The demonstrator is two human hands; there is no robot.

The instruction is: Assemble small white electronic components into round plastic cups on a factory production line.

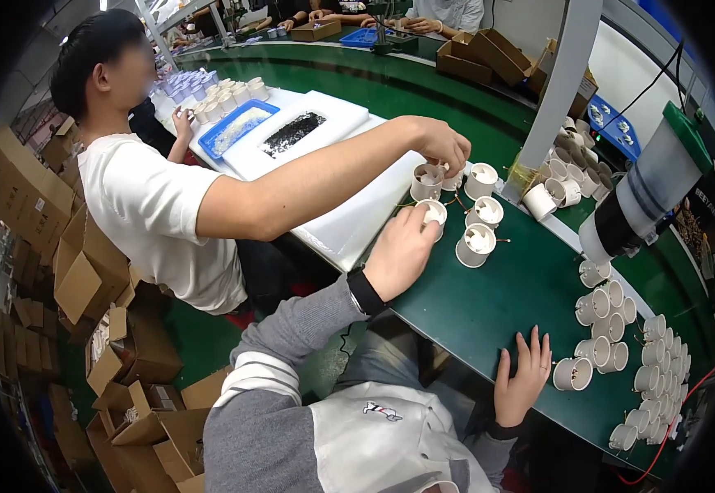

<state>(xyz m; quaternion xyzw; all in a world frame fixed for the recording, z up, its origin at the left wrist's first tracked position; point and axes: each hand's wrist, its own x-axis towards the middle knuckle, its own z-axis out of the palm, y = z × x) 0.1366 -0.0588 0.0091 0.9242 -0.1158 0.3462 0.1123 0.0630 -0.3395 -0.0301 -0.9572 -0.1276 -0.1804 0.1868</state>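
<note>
Left hand (400, 251) grip closed around a small white cup (434, 213) on the green counter (489, 304); co-worker's hand (443, 146) just beyond it. More filled cups (476, 244) just right. Right hand (523, 380) flat, grip wide, beside an empty cup (572, 374).

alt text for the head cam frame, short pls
At a green worktable, the wearer's left hand grips a small white cup while the right hand rests flat beside another cup. A co-worker's hand reaches over a cluster of white cups; more cups lie at right.
</note>
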